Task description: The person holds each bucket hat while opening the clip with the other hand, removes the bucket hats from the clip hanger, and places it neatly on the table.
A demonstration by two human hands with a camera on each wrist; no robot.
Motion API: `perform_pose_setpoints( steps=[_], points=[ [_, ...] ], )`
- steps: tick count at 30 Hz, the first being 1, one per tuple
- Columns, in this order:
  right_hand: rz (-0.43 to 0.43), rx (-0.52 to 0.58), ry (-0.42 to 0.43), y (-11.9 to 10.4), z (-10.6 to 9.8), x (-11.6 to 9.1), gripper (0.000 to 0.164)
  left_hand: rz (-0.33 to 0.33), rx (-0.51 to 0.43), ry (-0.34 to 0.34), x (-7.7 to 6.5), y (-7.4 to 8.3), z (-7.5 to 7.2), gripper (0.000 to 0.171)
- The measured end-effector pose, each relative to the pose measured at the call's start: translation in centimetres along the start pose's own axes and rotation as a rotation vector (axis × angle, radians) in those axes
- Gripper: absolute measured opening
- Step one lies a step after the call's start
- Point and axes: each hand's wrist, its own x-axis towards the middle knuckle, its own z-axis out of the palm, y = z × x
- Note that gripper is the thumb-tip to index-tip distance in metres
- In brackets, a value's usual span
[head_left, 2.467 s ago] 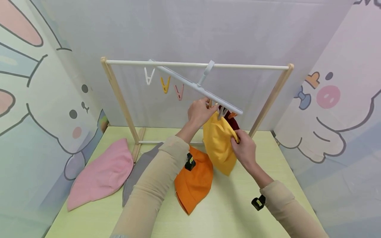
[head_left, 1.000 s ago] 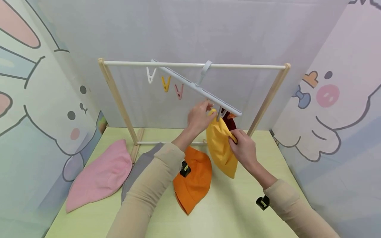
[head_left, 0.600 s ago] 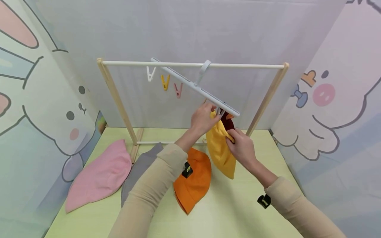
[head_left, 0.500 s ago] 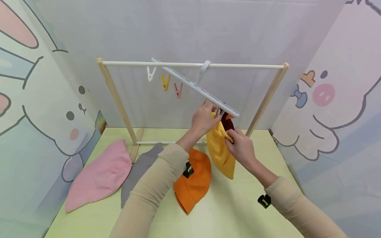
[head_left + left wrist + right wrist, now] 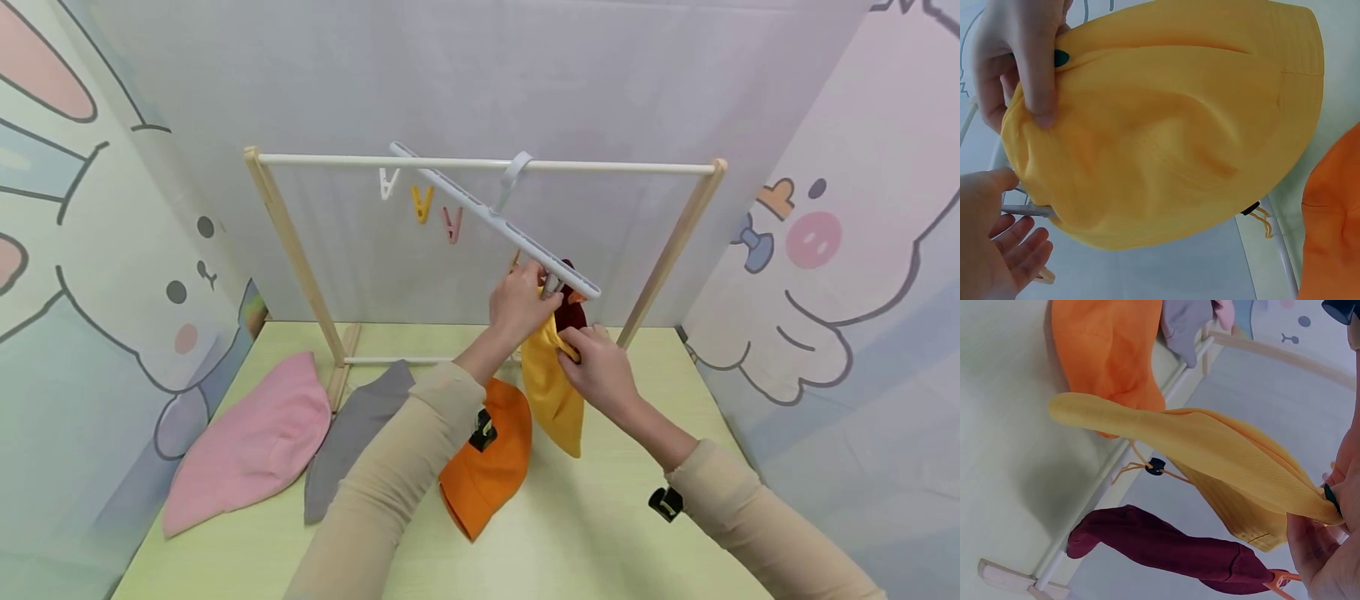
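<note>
A yellow bucket hat (image 5: 551, 392) hangs below the right end of the pale blue clip hanger (image 5: 491, 218). My right hand (image 5: 602, 372) grips its edge, the thumb lying on the cloth in the left wrist view. My left hand (image 5: 522, 302) pinches a grey clothespin (image 5: 1027, 210) between thumb and forefinger. That clothespin's tip meets the hat's upper edge; whether it bites the cloth is hard to tell. Behind, a dark red hat (image 5: 1166, 547) hangs from an orange clothespin (image 5: 1280, 581). A cord with a black toggle (image 5: 1155, 466) dangles from the yellow hat.
The hanger hooks over the white rail of a wooden-legged rack (image 5: 375, 160). White (image 5: 387, 183), yellow (image 5: 422, 204) and pink (image 5: 452, 225) clothespins hang at its left. Pink (image 5: 251, 442), grey (image 5: 352, 437) and orange (image 5: 491, 458) hats lie on the pale green table (image 5: 600, 533).
My left hand has shifted right from the hat's top corner to the grey clothespin. My right hand and the yellow hat have moved slightly left. The hanger has turned a little.
</note>
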Motion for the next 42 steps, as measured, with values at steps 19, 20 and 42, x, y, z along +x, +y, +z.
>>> perform_pose_setpoints(
  steps=[19,20,42],
  points=[
    [-0.030,0.002,0.012,-0.8,0.2,0.1,0.010,-0.015,0.057,0.145,-0.3,0.3,1.1,0.037],
    [-0.030,0.003,0.011,-0.8,0.2,0.1,0.010,-0.012,0.060,0.151,-0.3,0.2,1.2,0.037],
    [-0.023,0.027,0.008,-1.0,0.2,-0.1,0.011,0.041,0.057,0.228,-0.4,0.4,1.1,0.028]
  ],
)
